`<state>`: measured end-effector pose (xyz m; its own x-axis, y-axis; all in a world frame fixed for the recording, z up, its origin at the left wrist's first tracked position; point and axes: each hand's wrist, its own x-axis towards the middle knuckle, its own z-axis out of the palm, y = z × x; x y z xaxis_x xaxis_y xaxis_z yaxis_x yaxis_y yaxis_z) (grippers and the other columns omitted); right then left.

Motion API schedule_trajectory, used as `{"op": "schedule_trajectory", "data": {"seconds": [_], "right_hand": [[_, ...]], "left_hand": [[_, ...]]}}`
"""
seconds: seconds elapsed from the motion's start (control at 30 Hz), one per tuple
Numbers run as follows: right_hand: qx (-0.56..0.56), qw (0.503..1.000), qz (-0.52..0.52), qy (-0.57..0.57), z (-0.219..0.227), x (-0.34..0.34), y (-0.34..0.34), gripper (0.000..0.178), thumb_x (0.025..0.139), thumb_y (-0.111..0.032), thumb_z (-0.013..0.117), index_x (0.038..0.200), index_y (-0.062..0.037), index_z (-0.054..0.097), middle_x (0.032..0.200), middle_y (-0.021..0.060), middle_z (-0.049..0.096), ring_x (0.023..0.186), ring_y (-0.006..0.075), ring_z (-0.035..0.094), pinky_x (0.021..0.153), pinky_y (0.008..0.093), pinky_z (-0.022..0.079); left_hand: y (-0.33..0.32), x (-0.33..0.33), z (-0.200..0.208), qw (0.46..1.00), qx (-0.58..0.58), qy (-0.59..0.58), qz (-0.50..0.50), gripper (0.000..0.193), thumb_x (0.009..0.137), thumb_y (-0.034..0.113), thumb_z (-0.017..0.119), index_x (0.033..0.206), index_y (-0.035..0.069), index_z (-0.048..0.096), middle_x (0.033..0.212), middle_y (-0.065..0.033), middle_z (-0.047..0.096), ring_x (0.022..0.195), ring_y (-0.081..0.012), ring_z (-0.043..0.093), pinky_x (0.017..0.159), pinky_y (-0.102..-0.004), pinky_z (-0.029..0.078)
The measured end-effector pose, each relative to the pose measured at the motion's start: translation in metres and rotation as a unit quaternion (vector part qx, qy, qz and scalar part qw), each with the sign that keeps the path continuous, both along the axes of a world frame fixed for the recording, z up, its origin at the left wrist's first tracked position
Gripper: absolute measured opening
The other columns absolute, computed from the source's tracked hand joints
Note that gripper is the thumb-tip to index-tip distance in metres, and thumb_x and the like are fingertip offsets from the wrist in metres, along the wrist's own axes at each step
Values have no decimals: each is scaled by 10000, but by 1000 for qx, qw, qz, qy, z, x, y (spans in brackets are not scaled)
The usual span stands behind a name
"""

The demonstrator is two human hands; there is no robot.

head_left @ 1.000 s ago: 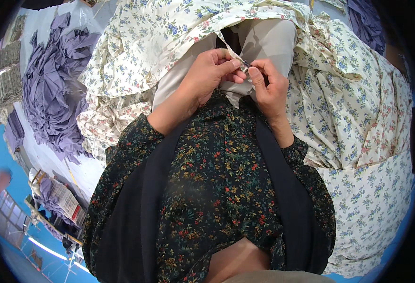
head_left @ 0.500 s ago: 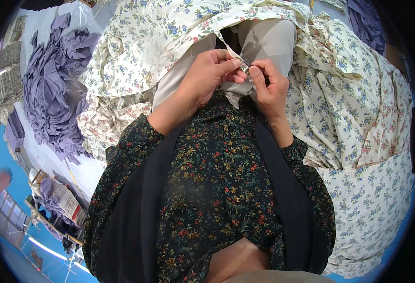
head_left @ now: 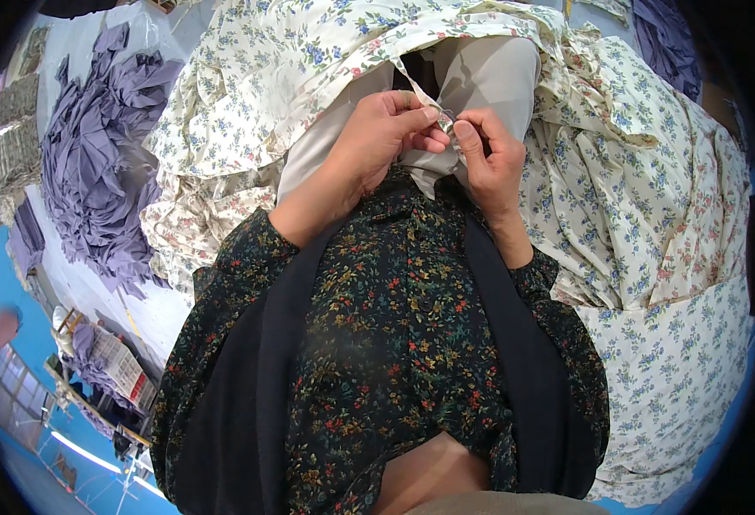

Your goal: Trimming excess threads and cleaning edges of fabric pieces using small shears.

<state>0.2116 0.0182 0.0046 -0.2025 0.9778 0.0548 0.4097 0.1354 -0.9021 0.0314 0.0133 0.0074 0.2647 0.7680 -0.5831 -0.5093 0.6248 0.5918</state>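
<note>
Over my lap, in front of my body, my two hands work close together. My left hand is closed in a pinch on the narrow white fabric strip, which runs up to the edge of the floral fabric spread across my knees. Just to its right, my right hand has thumb and forefinger pressed together. A small thin loop or wire-like thing shows between the fingertips of both hands; its kind is too small to tell. My fingers hide the end of the strip.
More floral fabric is heaped at my right and hangs down. A purple fabric pile lies on the pale surface at the left. Stacked greyish cloth is beyond it. At lower left stands a white crate beside purple cloth.
The small thin thing between my fingertips has shifted slightly and looks more like a loop now. My hands and the fabric stay almost still.
</note>
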Motion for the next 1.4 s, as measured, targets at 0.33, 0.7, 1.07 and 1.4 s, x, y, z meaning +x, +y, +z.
{"op": "schedule_trajectory", "data": {"seconds": [0.33,0.7,1.07,1.4], "right_hand": [[-55,997,-12,50,-8,2,-1,145,927,-166,628,937,-21,624,713,24,630,602,107,564,562,245,432],[-360,896,7,260,-2,14,5,165,869,-108,694,968,11,636,745,-10,594,649,47,533,605,185,411],[-358,909,-8,216,3,25,5,159,867,-93,684,969,20,639,750,12,635,669,56,582,639,182,442],[-354,909,-23,218,7,33,9,147,887,-112,658,989,-6,652,756,13,659,630,22,536,570,158,381]], "left_hand": [[0,1,-2,1000,-15,-5,11,145,922,102,610,979,-29,635,836,-112,679,710,-151,663,652,-238,546],[11,-23,-15,982,82,145,89,192,892,114,646,991,-49,630,804,-100,659,676,-133,634,605,-233,509],[8,-21,-16,984,70,153,57,230,881,195,689,952,-23,663,786,-62,660,628,-85,583,557,-211,448],[0,-4,-14,987,40,154,-17,219,874,171,708,881,-37,639,767,-69,658,621,-96,585,572,-222,472]]}}
